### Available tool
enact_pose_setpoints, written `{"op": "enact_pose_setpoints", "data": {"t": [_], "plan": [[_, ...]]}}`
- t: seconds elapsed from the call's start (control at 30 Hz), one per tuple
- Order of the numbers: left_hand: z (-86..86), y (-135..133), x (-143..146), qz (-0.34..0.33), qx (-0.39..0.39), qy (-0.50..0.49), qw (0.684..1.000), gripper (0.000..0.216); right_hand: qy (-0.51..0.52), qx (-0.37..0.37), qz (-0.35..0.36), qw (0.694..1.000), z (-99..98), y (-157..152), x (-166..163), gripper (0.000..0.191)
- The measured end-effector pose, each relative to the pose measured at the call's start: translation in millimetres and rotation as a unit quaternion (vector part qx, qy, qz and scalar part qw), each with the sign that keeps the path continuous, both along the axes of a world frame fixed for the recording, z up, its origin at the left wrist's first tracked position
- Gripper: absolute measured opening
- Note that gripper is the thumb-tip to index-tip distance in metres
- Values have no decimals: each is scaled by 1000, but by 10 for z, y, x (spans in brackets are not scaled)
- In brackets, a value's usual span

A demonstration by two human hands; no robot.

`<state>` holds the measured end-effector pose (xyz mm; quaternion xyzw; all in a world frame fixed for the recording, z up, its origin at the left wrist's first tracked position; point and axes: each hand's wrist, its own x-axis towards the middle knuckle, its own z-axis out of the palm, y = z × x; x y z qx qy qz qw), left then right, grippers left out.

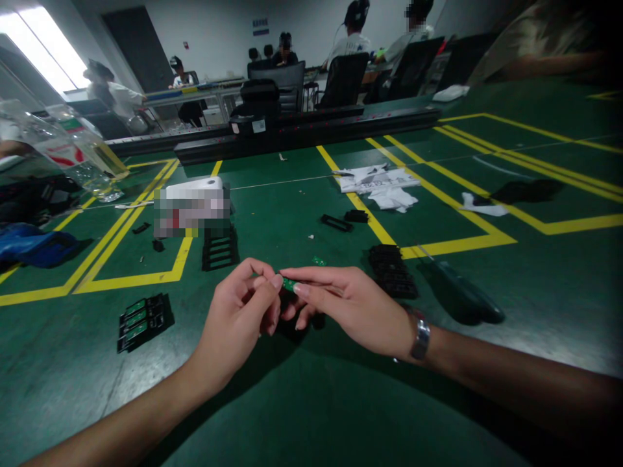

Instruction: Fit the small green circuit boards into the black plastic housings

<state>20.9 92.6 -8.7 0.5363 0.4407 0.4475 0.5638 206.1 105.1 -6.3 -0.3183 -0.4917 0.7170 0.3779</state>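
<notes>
Both your left hand and right hand pinch one tiny green board by fingertips above the green table — loosen either grip and it could drop among the black trays.

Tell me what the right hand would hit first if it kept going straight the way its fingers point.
The right hand points left, so it would first meet the left hand, whose fingertips pinch the same small green circuit board. They are almost touching already, though depth is hard to judge.
</notes>
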Motion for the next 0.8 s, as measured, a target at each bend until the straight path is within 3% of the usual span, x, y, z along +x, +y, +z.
{"op": "enact_pose_setpoints", "data": {"t": [0.8], "plan": [[22,4,3,-6,0,-6,1000,19,-16,-2,-1,1000,15,-10,3,37]]}}
